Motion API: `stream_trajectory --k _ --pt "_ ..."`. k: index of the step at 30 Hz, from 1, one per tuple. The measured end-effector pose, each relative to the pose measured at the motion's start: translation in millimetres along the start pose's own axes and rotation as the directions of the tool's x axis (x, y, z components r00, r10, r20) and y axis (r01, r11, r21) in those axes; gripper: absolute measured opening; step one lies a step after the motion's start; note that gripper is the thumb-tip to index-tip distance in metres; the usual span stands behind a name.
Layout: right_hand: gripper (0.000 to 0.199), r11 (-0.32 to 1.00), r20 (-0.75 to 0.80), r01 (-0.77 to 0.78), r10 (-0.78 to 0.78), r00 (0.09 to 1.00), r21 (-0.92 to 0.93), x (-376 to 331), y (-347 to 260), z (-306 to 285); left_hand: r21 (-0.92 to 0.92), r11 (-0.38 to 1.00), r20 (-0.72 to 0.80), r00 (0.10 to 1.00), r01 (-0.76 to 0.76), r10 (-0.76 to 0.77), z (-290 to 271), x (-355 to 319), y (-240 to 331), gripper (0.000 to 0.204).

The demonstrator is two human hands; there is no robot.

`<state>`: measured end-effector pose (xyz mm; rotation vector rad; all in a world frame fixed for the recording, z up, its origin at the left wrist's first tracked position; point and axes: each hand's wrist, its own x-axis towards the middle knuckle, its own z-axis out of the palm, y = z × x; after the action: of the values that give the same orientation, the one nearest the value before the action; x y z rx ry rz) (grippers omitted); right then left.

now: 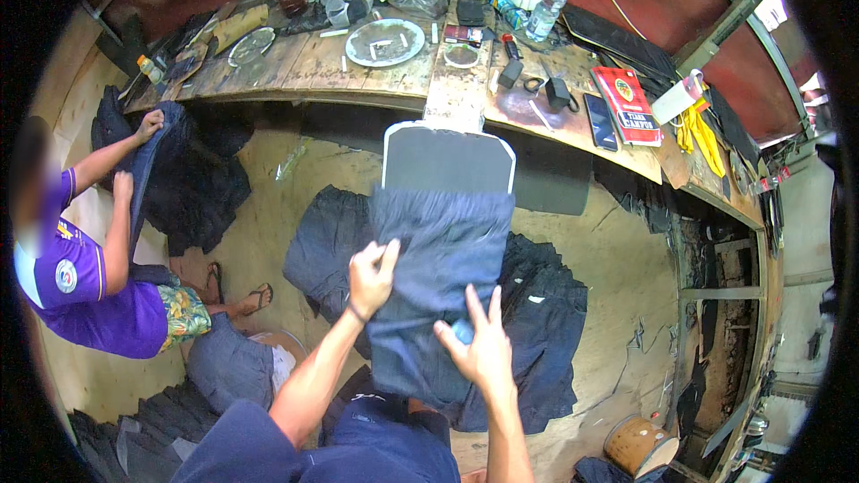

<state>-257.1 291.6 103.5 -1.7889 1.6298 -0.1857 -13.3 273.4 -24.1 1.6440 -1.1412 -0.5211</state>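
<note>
Head view: left hand (370,275) pinches the left edge of a dark denim piece (443,250) pulled over a grey board (447,158) sticking out from the bench (358,67). Right hand (481,347) lies flat on the cloth, fingers spread, gripping nothing. Denim looks soft, fairly heavy, not slippery; best held at edges. A co-worker (85,277) handles more denim at left.

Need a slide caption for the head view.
Left hand and right hand smooth dark denim over a padded board.
</note>
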Motion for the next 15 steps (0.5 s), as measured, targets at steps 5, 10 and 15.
stream_trajectory --k 5,10,15 --pt "0.094 0.973 0.442 -0.038 0.138 0.886 -0.228 -91.7 -27.1 54.3 0.303 0.791 0.135 0.797 0.532 -0.588 -71.6 -103.2 -33.7 0.051" --pt "0.088 0.976 0.386 0.211 -0.176 0.905 -0.051 -78.7 -52.5 74.5 0.218 0.976 -0.042 0.999 -0.015 0.025 6.4 -29.3 -124.4 0.025" --pt "0.088 0.968 -0.125 0.250 -0.245 0.961 0.031 -47.0 -16.9 27.2 -0.277 0.805 -0.013 0.836 0.524 -0.548 -21.8 -20.2 -74.3 0.044"
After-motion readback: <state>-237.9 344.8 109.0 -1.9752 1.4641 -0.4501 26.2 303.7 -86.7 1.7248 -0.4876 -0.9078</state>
